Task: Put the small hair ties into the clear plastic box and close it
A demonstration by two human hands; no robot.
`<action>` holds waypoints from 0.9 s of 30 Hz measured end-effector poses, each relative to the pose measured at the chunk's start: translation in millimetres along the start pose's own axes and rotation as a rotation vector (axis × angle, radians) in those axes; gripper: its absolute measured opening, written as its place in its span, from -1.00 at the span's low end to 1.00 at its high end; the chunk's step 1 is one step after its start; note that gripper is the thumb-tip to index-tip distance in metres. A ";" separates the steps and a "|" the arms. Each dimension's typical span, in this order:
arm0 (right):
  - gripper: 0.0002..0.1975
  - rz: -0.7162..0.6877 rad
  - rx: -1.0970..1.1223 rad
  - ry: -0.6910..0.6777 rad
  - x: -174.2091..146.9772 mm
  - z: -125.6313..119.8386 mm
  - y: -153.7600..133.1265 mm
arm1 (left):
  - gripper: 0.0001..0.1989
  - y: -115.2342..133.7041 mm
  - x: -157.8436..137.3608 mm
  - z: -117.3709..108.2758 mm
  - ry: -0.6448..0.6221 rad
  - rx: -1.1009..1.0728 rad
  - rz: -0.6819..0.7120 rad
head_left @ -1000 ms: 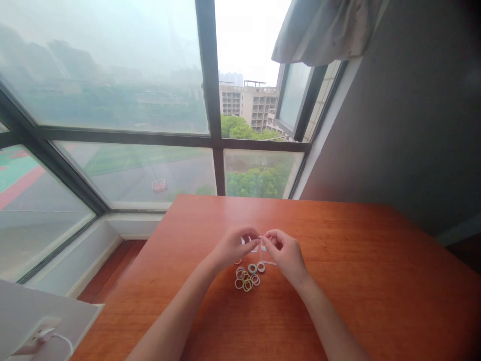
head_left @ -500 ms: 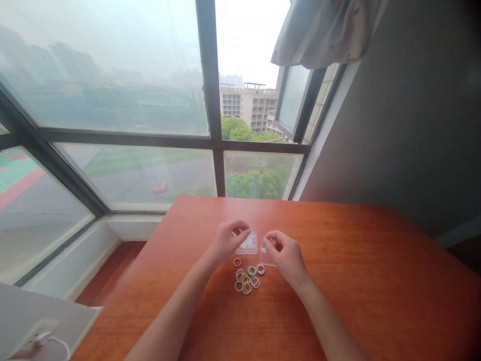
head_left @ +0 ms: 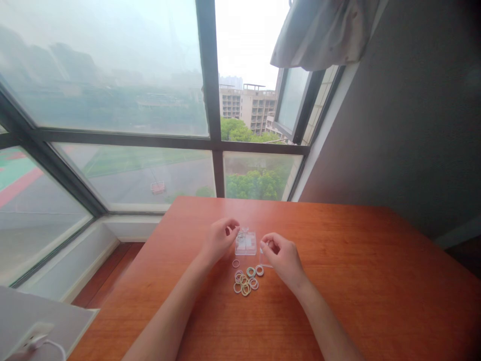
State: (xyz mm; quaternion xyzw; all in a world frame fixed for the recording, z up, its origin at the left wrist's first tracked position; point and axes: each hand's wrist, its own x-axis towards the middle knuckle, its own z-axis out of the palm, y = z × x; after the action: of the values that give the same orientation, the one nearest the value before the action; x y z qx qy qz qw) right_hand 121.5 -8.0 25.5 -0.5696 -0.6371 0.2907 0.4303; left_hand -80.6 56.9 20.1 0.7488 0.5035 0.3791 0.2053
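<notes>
A small clear plastic box (head_left: 246,249) with compartments sits on the table between my hands. Small pale contents show in its back left part, too small to name. My left hand (head_left: 221,239) is at the box's left edge, thumb and fingertips pinched; what they hold, if anything, is hidden. To the right, my right hand (head_left: 283,256) is also closed in a pinch, over a clear plastic piece (head_left: 266,261) that it partly covers. I cannot tell whether it grips that piece. Nearer to me lie several pastel hair ties (head_left: 245,289) in a loose cluster, with a single pink hair tie (head_left: 236,263) just apart.
The brown wooden table (head_left: 361,281) reaches up to the window frame (head_left: 218,170). A dark grey wall (head_left: 394,125) stands at the right, and a curtain (head_left: 319,35) hangs above. At the lower left, a plug with a white cable (head_left: 52,344) is in a wall socket.
My left hand has drawn back a little to the left, uncovering more of the clear box and its pale contents. My right hand is almost where it was, still pinched.
</notes>
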 end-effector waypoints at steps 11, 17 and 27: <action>-0.87 -0.064 -0.255 -0.302 -6.5 1.6 -1.8 | -0.84 -3.3 1.6 -3.0 0.001 -0.028 0.005; -0.91 -0.091 -0.476 -0.362 -15.4 7.8 -2.9 | -0.85 0.0 1.4 -1.3 -0.022 -0.027 0.029; -0.92 -0.064 -0.277 -0.355 -9.8 7.3 -0.3 | -0.86 9.6 0.7 -1.7 -0.046 -0.060 0.019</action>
State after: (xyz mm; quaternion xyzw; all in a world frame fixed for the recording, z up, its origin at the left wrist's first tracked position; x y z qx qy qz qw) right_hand 114.8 -16.8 20.2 -0.5429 -0.7543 0.2822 0.2380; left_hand -76.0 53.4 28.1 0.7555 0.4801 0.3785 0.2355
